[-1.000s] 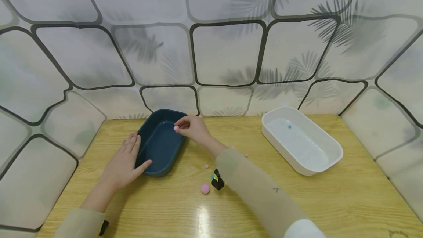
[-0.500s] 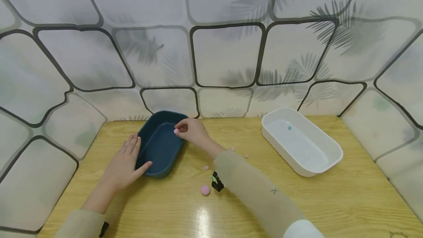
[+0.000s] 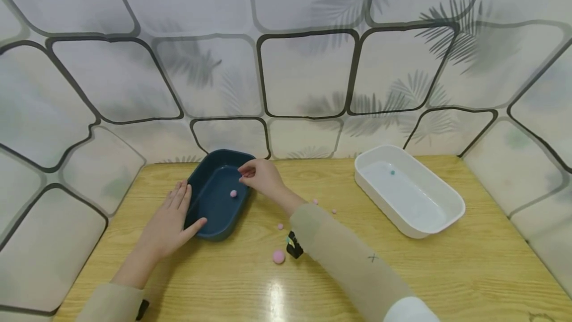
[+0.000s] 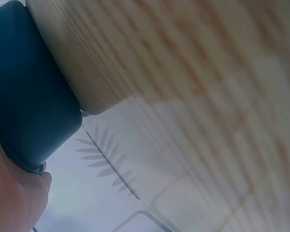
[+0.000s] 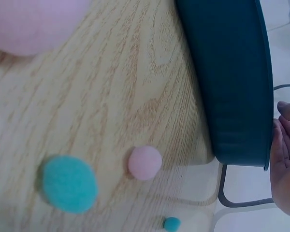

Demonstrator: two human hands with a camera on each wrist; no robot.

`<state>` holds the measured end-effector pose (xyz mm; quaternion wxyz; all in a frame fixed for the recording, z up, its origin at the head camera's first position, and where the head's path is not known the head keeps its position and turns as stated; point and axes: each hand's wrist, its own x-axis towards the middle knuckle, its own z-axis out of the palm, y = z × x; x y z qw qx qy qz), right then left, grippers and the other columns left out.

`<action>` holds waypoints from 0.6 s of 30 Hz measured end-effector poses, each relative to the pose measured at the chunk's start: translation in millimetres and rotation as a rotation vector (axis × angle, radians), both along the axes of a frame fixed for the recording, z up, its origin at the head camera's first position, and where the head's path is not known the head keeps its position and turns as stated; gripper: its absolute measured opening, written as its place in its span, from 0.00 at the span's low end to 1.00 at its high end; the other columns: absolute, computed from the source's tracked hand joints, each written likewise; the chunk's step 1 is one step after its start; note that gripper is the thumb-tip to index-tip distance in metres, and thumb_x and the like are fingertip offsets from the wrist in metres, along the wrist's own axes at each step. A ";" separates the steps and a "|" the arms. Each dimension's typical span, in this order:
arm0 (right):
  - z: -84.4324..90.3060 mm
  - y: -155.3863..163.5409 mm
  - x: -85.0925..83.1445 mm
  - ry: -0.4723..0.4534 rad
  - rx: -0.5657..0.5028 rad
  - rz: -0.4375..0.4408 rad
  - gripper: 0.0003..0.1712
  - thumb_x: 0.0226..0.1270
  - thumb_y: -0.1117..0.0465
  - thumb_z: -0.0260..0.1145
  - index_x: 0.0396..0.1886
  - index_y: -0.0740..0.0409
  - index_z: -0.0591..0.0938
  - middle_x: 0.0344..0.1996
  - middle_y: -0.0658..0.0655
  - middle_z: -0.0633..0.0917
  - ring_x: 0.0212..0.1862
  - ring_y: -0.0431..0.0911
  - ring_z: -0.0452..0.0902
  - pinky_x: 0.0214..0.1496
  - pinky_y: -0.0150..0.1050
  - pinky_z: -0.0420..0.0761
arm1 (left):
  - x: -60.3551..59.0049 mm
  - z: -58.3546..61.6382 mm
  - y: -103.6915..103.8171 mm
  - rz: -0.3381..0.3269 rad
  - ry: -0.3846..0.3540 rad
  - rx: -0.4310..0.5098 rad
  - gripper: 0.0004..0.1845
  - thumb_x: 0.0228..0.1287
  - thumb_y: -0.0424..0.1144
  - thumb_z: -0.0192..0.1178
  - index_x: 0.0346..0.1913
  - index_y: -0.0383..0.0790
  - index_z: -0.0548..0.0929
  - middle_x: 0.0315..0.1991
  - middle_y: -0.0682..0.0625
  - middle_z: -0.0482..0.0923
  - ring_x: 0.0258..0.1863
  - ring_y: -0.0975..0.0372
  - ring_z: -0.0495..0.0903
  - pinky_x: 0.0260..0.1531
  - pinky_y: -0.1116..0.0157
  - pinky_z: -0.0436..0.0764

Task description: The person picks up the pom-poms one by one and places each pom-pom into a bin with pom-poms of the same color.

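Pink pom-pom (image 3: 233,194), seen inside the outline of the dark blue tray (image 3: 213,215), near the fingertips of the right hand (image 3: 262,179). Looked small, round and pale pink against the dark floor; could not tell whether touching the floor or just above it. Found in the head view alone, with the right wrist view blocked by the tray's outer wall.

Saw the right hand over the tray's right rim, thumb and fingertips close together; could not tell whether pinching a thing or not, with the hand cut off at the edge of the wrist view. Saw the left hand (image 3: 166,222) with fingers straight against the tray's left side and thumb spread out over the rim; made out only a cropped part beside a tray corner in the left wrist view.

Noted on the wooden table (image 3: 214,292) a large pink ball (image 3: 278,257), cut off in the right wrist view, a smaller pink ball (image 5: 145,163), and a teal ball (image 5: 69,183) mostly hidden in the head view behind a black wrist device (image 3: 294,245). Could barely make out a tiny teal ball (image 5: 172,224) low in the right wrist view, and a teal speck (image 3: 393,173) in the white tray (image 3: 408,202), well apart to the right.
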<state>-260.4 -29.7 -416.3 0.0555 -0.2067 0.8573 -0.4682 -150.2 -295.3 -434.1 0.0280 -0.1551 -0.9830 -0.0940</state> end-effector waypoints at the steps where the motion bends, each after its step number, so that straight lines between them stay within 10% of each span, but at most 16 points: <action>1: -0.3 0.2 0.0 -0.002 -0.006 -0.002 0.15 0.73 0.65 0.73 0.56 0.63 0.89 0.50 0.60 0.92 0.52 0.53 0.89 0.52 0.36 0.89 | 0.2 0.0 0.0 0.002 0.000 0.000 0.54 0.77 0.60 0.59 0.82 0.21 0.50 0.85 0.26 0.44 0.85 0.34 0.47 0.83 0.38 0.54; 18: 0.7 23.8 -4.9 -0.059 -0.098 -0.023 0.16 0.73 0.63 0.73 0.56 0.63 0.89 0.50 0.61 0.92 0.51 0.53 0.89 0.52 0.38 0.89 | -1.0 -1.5 0.3 -0.012 0.034 -0.003 0.54 0.76 0.62 0.59 0.81 0.20 0.52 0.84 0.25 0.47 0.84 0.33 0.50 0.83 0.38 0.57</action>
